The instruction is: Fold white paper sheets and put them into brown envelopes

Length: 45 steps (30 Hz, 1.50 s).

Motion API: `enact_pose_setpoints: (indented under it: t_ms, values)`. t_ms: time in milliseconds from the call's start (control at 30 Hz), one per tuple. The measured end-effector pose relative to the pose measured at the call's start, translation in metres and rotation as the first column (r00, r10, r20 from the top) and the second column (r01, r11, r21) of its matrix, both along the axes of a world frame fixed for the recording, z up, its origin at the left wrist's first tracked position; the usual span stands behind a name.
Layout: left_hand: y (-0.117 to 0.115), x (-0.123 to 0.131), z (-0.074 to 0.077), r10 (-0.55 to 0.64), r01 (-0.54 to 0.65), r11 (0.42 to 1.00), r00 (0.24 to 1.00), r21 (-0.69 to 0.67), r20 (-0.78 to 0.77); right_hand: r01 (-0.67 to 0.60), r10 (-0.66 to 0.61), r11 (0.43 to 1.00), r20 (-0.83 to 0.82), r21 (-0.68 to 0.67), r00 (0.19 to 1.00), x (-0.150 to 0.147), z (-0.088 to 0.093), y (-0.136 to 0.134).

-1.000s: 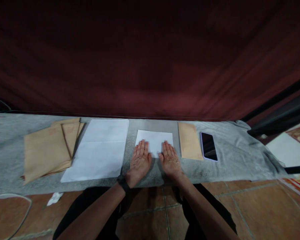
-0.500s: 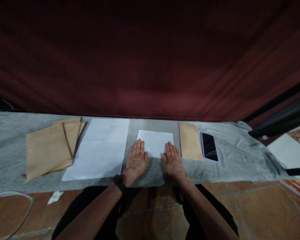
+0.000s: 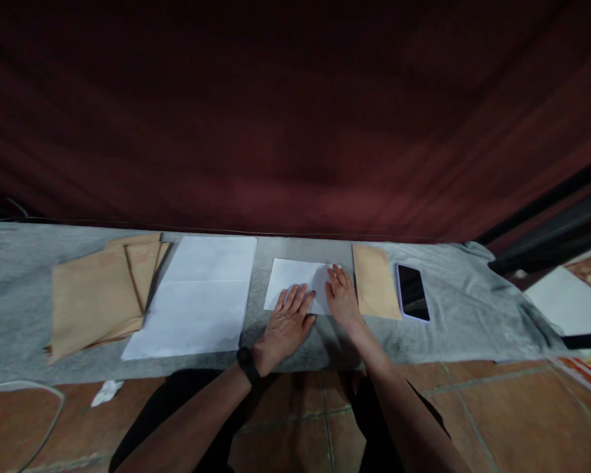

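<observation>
Small white paper partly under left hand

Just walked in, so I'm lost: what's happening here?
A person's left hand lies spread on a small white rectangular paper. The right hand, half-curled, is at its right end. To the left on the grey cloth lie large white paper and piled brown paper envelopes. To the right lie a single brown paper envelope and a purple-rimmed black phone.
</observation>
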<state>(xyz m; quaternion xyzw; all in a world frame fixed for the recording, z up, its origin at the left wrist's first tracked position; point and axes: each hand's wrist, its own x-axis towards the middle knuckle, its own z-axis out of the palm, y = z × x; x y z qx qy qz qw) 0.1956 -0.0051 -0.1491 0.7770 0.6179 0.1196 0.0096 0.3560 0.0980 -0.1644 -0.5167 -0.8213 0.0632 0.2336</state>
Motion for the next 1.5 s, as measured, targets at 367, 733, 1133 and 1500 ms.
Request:
enact_pose_setpoints:
  t_ms: [367,733,1133,1500]
  values:
    - [0.008,-0.007,-0.002,0.102,-0.102,0.994,0.995,0.051,-0.01,-0.069,0.068,0.996,-0.025,-0.057,0.997,-0.043,0.008,-0.01]
    - [0.001,-0.012,-0.006,0.143,-0.144,0.99,0.988,-0.009,-0.056,-0.143,0.144,0.99,0.073,-0.016,0.987,-0.031,-0.006,-0.053]
    - [-0.004,-0.034,-0.014,0.302,-0.305,0.951,0.95,0.039,0.073,0.043,-0.045,0.999,0.172,0.018,0.984,0.006,-0.015,-0.051]
    - [0.039,-0.016,-0.002,0.121,-0.125,0.99,0.99,0.063,0.07,-0.059,0.062,0.995,0.037,-0.083,0.997,-0.024,0.007,-0.026]
